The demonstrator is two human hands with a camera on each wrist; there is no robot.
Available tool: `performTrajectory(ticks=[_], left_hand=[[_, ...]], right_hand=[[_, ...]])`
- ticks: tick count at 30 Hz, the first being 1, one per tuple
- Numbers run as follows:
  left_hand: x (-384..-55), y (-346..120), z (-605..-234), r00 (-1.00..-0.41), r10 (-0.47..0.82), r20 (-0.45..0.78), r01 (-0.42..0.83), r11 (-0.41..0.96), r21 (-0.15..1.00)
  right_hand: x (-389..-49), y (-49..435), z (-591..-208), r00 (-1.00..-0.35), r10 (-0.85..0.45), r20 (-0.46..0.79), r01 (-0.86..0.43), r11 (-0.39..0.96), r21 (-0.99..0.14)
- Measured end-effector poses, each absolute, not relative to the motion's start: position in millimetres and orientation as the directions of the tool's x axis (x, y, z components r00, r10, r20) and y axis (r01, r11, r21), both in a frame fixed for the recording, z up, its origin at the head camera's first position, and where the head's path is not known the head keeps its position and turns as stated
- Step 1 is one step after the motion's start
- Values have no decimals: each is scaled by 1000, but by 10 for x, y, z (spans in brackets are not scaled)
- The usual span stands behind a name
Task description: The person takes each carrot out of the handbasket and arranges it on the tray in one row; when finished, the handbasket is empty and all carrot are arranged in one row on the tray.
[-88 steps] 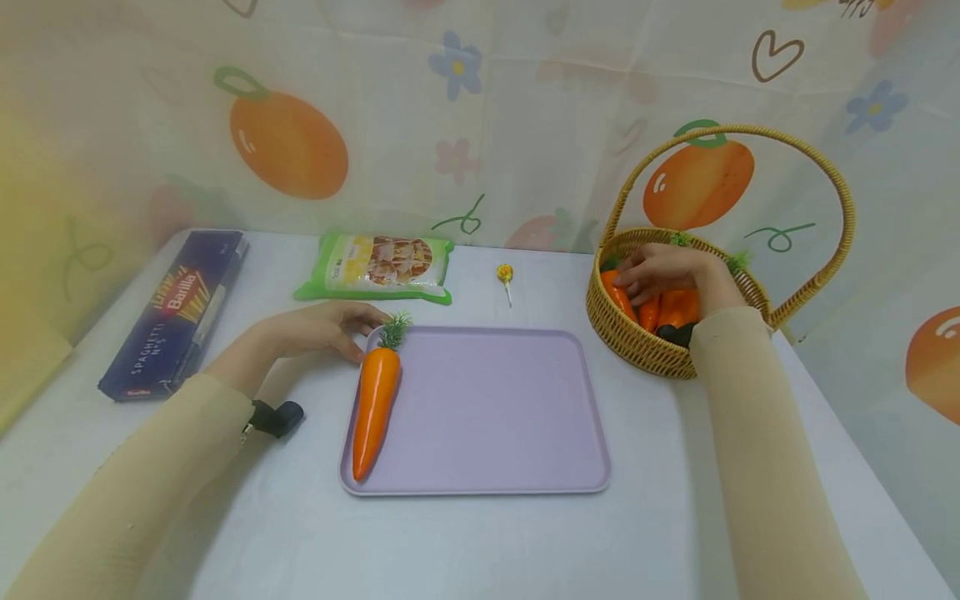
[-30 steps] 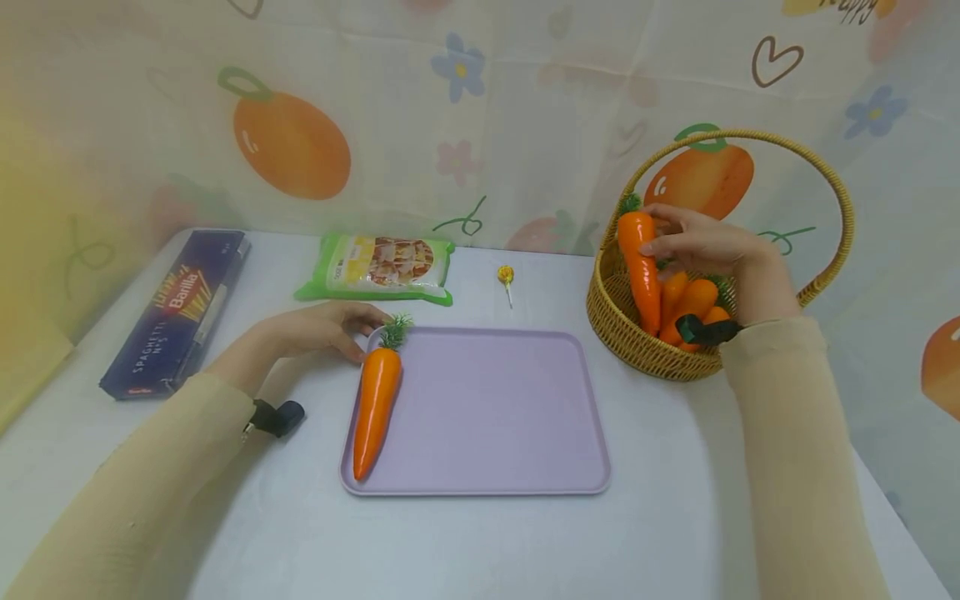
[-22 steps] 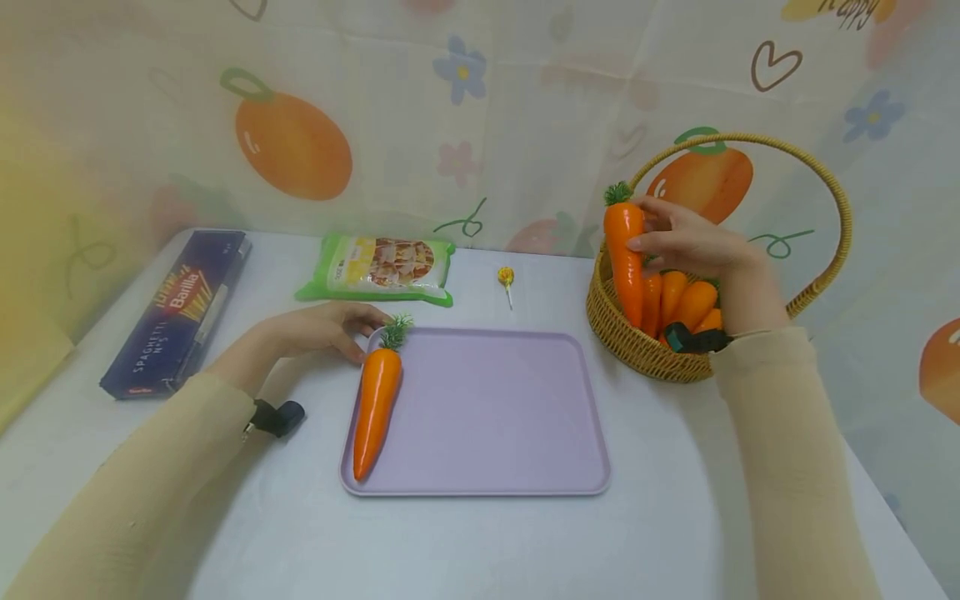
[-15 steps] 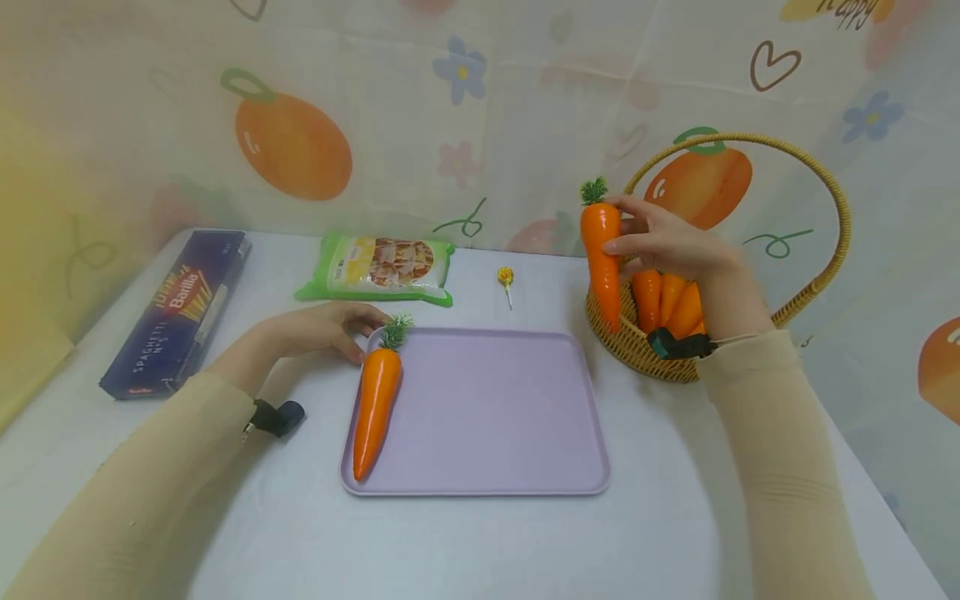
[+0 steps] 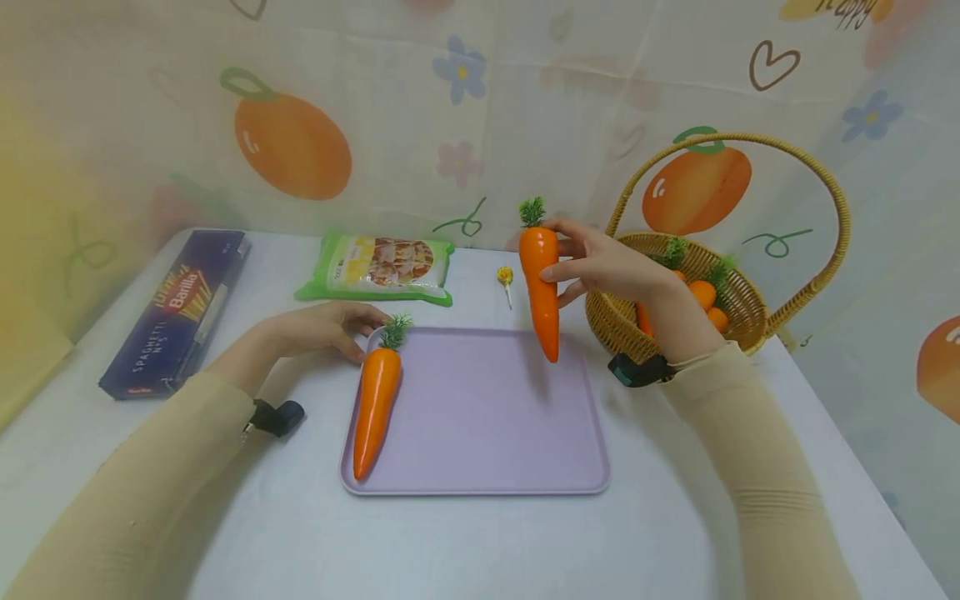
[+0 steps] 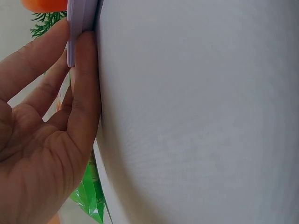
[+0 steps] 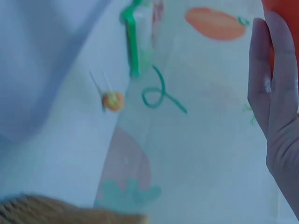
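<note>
My right hand (image 5: 600,265) grips an orange carrot (image 5: 542,287) with a green leafy top, thumb on the near side. The carrot hangs nearly upright, tip down, over the right rear part of a lilac tray (image 5: 480,408). In the right wrist view, the fingers (image 7: 282,70) lie along the carrot (image 7: 288,14), mostly out of frame. My left hand (image 5: 322,327) pinches the tray's rear left corner, and in the left wrist view its fingers (image 6: 84,70) are on both sides of the rim (image 6: 77,32). A second carrot (image 5: 377,412) lies along the tray's left edge.
A wicker basket (image 5: 626,329) with a tall handle holds several more carrots (image 5: 702,295) at the right. Behind the tray are a lollipop (image 5: 506,277) and a green food packet (image 5: 382,267). A blue spaghetti box (image 5: 176,317) lies at the left.
My right hand has lifted a carrot out of the basket and carried it left over the tray, lowering it slightly. The left hand, tray and other carrot stay put.
</note>
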State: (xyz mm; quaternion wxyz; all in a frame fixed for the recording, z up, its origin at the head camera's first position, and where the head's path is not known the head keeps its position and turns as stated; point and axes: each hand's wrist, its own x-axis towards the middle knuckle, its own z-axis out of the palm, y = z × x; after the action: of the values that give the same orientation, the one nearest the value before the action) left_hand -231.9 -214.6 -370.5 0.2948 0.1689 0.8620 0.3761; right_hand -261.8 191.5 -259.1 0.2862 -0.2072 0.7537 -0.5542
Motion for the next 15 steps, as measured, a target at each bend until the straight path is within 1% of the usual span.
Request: performTrajectory(ticks=[7, 15], left_hand=[[-2317, -2143, -3701, -771, 509, -383, 76, 670, 738], [-2311, -2144, -3694, -768, 515, -381, 68, 656, 752]], right_hand=[[-2517, 1667, -2743, -731, -652, -204, 42, 255, -966], [-2401, 1381, -2926, -731, -633, -257, 97, 276, -956]])
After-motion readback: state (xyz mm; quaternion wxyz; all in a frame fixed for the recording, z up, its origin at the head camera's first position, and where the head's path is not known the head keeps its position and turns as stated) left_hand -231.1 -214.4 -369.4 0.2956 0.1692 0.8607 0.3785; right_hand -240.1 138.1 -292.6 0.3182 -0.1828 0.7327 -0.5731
